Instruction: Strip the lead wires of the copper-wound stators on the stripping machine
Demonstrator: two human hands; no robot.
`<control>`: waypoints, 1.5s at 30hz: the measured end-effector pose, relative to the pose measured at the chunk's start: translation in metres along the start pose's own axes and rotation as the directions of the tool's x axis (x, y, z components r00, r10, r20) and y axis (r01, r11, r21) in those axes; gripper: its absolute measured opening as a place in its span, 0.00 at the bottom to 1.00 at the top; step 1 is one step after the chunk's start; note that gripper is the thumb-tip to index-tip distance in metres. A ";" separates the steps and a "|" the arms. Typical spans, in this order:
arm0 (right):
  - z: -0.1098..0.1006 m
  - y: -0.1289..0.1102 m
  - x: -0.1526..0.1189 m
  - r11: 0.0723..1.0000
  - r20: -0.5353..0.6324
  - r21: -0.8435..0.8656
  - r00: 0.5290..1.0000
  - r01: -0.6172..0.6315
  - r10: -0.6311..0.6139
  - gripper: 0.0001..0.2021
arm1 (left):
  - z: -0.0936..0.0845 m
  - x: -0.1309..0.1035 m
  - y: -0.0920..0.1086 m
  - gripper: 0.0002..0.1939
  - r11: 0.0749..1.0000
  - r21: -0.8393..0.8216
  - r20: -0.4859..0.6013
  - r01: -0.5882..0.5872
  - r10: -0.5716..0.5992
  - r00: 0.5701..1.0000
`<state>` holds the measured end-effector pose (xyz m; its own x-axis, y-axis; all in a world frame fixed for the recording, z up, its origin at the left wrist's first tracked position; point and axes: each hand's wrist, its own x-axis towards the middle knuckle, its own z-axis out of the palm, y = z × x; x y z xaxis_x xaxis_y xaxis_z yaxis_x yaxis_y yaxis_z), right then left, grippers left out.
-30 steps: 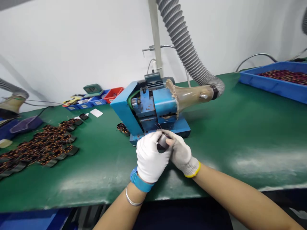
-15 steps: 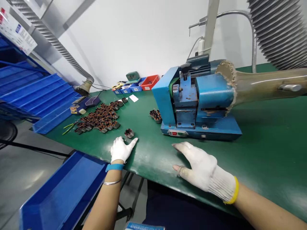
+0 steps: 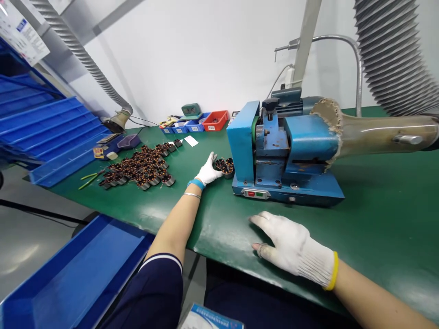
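Since half a second ago, left hand [image 3: 208, 171] has reached from the table edge to the coils [image 3: 224, 167] beside the machine [image 3: 284, 151], fingers spread on them; right hand [image 3: 293, 246] rests flat, open, near the pile [image 3: 137, 169].

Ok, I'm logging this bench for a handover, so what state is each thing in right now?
left hand: gloved, reaching to the small coils beside the machine, touching them
right hand: gloved, open, flat on the green table
small coils: upright, close against the blue machine
coil pile: spread loose on the table
red bin: open
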<state>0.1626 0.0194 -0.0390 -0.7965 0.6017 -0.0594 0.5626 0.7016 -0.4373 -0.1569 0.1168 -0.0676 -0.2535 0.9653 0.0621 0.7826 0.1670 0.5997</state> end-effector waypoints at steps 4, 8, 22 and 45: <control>-0.004 0.005 0.002 0.999 0.014 -0.013 0.999 -0.038 0.038 0.27 | -0.007 -0.013 -0.004 0.60 0.998 -0.060 0.033 0.004 -0.002 0.999; -0.003 0.007 0.002 0.999 0.019 -0.047 1.000 -0.022 0.023 0.26 | -0.022 -0.039 -0.014 0.64 0.999 -0.037 0.068 0.037 -0.034 0.997; -0.001 0.002 0.002 0.975 -0.149 0.218 0.986 -0.042 0.076 0.29 | 0.001 -0.111 0.044 0.33 0.993 -0.102 -0.229 0.060 -0.083 0.970; -0.044 0.056 0.031 0.355 -0.572 0.819 0.692 0.451 0.441 0.14 | 0.066 -0.099 0.205 0.26 0.899 0.082 -0.420 -0.430 0.423 0.803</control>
<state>0.1794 0.0940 -0.0256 -0.1764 0.9439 0.2793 -0.3409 0.2075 -0.9169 0.0664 0.0686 -0.0037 -0.1115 0.7617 0.6383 0.8595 -0.2485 0.4467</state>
